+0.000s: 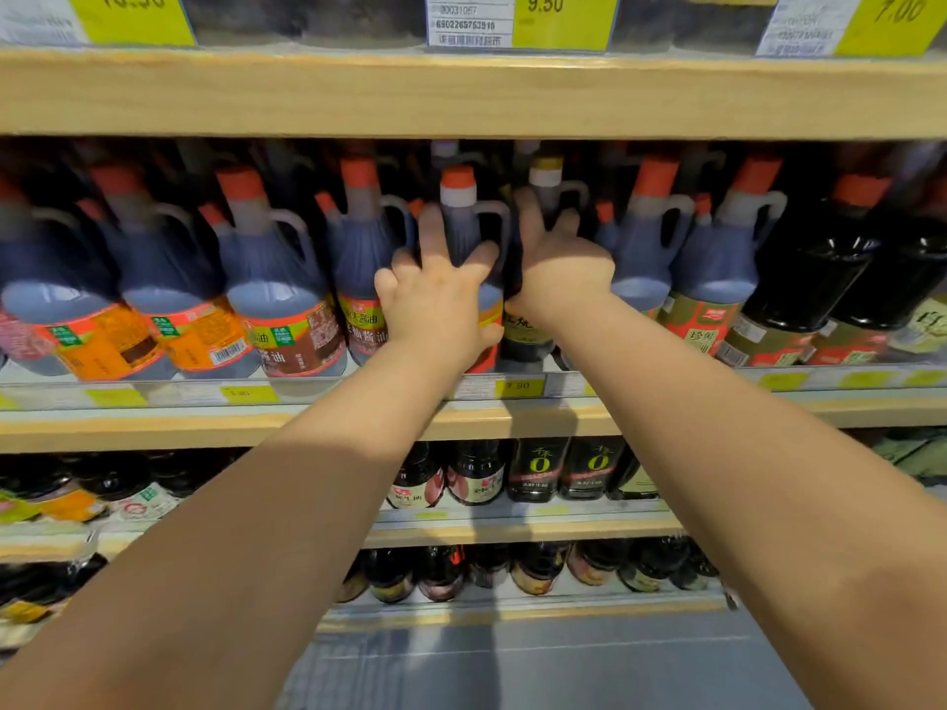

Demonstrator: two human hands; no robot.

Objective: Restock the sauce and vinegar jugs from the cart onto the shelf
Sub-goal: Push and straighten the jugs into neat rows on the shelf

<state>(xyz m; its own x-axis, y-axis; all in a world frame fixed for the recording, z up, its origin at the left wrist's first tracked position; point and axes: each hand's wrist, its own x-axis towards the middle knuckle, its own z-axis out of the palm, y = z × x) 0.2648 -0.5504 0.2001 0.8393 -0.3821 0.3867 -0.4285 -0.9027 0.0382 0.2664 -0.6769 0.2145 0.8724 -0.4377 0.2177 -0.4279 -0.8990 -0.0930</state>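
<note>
A supermarket aisle of wooden-edged shelves is filling the view, with yellow price tags [517, 387] running along the rail of the middle shelf [205, 422] and smaller dark bottles [474, 474] standing on the tiers below. The middle shelf is carrying a packed row of handled soy sauce jugs, most with orange caps and bright labels facing the aisle, probably so shoppers can read them.

The person is reaching in with both bare arms. The left hand [440, 294] is pressing flat against the front of an orange-capped soy sauce jug [461, 222], fingers spread wide over its shoulder and the thumb wrapping its right side; this reads as pushing or steadying the jug rather than lifting it. The jug is standing upright at the shelf's front edge, directly under that palm, its handle pointing right.

The right hand [561, 263] is resting, fingers apart, on the neighbouring yellow-capped dark jug [538, 248], which is touching the first on its right. The palm is lying against the jug's side and the fingers are reaching up toward its handle, so the hand seems to be holding that neighbour aside to make room. Whether either hand is truly gripping cannot be told, since the palms are hiding the contact. The cart is not in view.
</note>
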